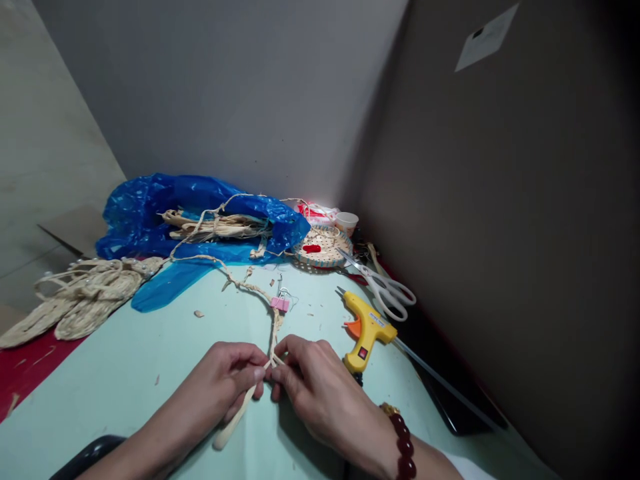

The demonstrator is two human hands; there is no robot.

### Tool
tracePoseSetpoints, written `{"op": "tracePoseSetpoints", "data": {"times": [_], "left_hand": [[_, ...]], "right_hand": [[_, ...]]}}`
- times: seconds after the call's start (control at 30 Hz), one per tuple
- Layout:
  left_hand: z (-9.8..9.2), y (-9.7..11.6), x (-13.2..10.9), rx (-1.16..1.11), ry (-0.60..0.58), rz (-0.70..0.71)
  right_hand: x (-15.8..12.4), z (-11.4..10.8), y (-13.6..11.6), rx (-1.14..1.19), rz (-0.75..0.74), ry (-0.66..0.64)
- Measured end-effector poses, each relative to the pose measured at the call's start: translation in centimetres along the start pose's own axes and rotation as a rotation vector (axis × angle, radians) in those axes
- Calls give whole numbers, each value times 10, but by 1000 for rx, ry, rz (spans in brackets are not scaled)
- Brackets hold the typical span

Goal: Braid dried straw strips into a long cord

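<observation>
Both hands meet at the near end of a braided straw cord [274, 328]. My left hand [239, 377] pinches a straw strand, and a loose pale strand [233, 427] hangs below it towards me. Closed as well, my right hand [311, 375] grips other strands with thumb and forefinger, right beside the left. A pink binder clip [280, 304] bites the braid just beyond the hands. From there the cord trails back and left to a blue plastic bag [145, 200] with a bundle of straw [220, 227] in it.
A yellow glue gun [369, 325] and white-handled scissors [383, 287] lie to the right. Behind them stand a shallow woven basket [325, 255] and a paper cup [347, 221]. Woven straw sandals [100, 293] rest at the left edge. A dark flat object [457, 400] lies along the right wall.
</observation>
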State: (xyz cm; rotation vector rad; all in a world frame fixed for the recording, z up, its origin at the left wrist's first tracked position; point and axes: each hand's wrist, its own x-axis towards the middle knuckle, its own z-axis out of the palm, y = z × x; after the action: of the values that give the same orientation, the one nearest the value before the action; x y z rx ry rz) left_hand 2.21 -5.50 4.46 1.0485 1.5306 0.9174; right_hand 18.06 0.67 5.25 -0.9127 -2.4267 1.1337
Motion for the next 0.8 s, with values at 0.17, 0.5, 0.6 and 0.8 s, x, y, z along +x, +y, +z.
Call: {"op": "tracePoseSetpoints", "data": {"times": [0.17,0.5,0.6,0.8], "left_hand": [[1,-6,0,-214,-77,-109],[6,-8,-1,-140,94,-134],[7,-7,-1,-124,111,-148],[8,-3,-3,-78,127,-88]], "right_hand": [[-2,0,-3,-79,38,-15],[-1,-8,-3,-118,-68,-13],[-2,-11,-4,-225,-113,41],[-13,17,4,-531,-500,314]]}}
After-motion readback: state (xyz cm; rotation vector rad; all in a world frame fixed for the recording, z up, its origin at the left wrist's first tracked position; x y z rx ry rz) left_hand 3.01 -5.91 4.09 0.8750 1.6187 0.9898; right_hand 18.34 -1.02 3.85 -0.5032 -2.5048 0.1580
